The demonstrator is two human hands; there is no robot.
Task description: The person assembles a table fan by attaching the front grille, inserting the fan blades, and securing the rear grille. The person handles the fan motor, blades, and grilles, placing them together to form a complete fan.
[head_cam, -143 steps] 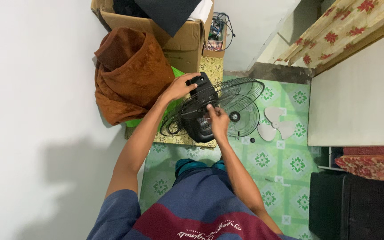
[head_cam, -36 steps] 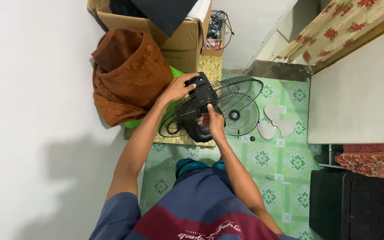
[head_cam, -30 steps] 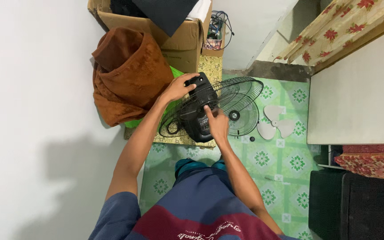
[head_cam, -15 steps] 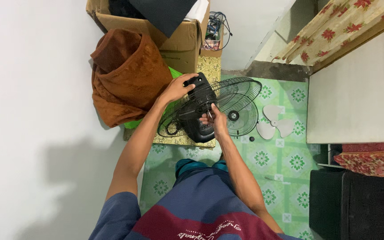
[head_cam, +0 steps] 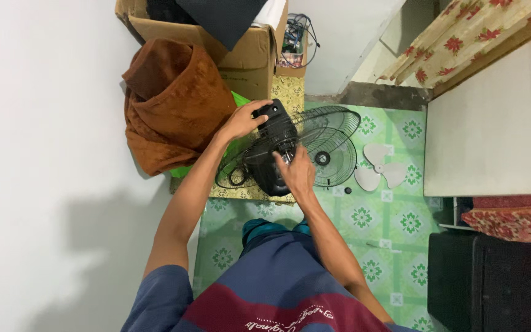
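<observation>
A black fan motor housing (head_cam: pixel 264 167) with its rear wire guard (head_cam: pixel 233 173) stands in front of me on the floor. My left hand (head_cam: pixel 243 119) grips the top of the housing. Fingers of my right hand (head_cam: pixel 293 172) are closed around the motor shaft at the front of the housing. A second black wire guard (head_cam: pixel 330 142) lies flat on the green tiles just behind. The white fan blade (head_cam: pixel 379 172) lies to its right, with a small dark cap (head_cam: pixel 348 191) near it.
A brown blanket (head_cam: pixel 170 98) is heaped at the left against a cardboard box (head_cam: pixel 250 55). A white wall runs along the left. A pale table top (head_cam: pixel 493 123) and a dark box (head_cam: pixel 493 283) stand at the right. My knees are on the green patterned floor (head_cam: pixel 394 233).
My right hand has kept shifting and turning at the front of the motor housing, now lying over the shaft. The left hand has stayed on the housing top.
</observation>
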